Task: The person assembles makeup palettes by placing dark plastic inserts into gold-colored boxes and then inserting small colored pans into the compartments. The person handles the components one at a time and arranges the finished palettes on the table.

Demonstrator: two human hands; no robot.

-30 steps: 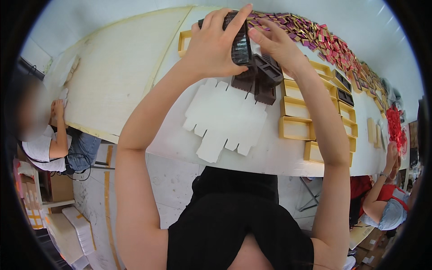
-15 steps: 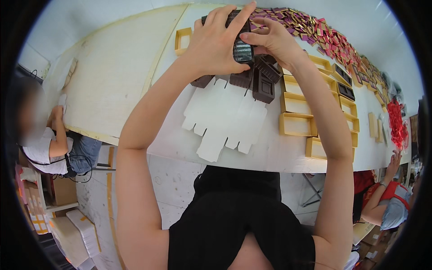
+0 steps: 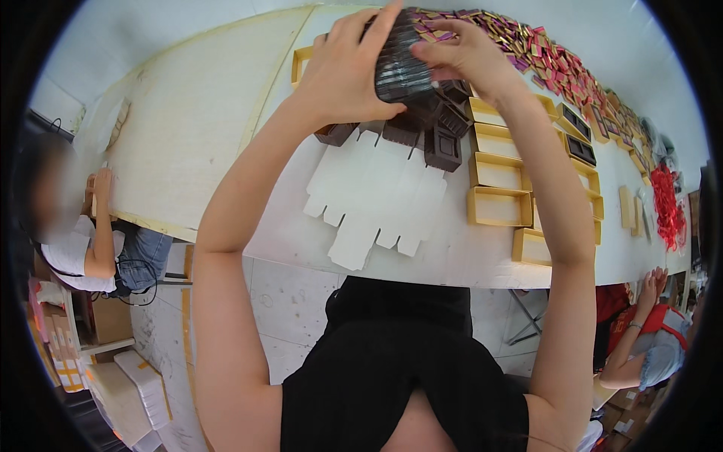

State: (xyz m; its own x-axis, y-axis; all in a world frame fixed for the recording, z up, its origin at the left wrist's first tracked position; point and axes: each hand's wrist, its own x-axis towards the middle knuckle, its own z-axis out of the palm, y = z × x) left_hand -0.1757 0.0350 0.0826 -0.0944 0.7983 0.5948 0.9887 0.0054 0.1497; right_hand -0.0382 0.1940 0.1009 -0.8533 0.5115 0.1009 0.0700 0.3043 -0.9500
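Stretching widest, the table [image 3: 203, 151] is pale, with the goods grouped on its right half, around your reach. The pile [image 3: 561, 64] of small wrapped pieces, purple, red and gold, spreads along the far edge, probably set back there to spare working room. White card [image 3: 376, 196], cut flat with notched edges, lies nearest your body; purpose unclear. Gold boxes [image 3: 497, 206] sit in rows to the right, most showing bare interiors; the even spacing looks meant to make each easy to reach.

Stack [image 3: 395, 64]: dark nested trays, ribbed where their edges show, beyond the card. Your left hand [image 3: 339, 79] holds it from the left, fingers over the far end and thumb at the near end, so the stack lies under and to the right of your palm. That span likely keeps the layers together and leaves the right side exposed. Cannot tell whether the lower end bears on anything.

Your right hand [image 3: 471, 64] is at that exposed side, thumb and forefinger narrowly apart by the edge; whether they pinch a tray, cannot tell.

Loose trays [image 3: 443, 149], brown with moulded hollows, lie jumbled just below the stack, some overlapping the card's far edge.
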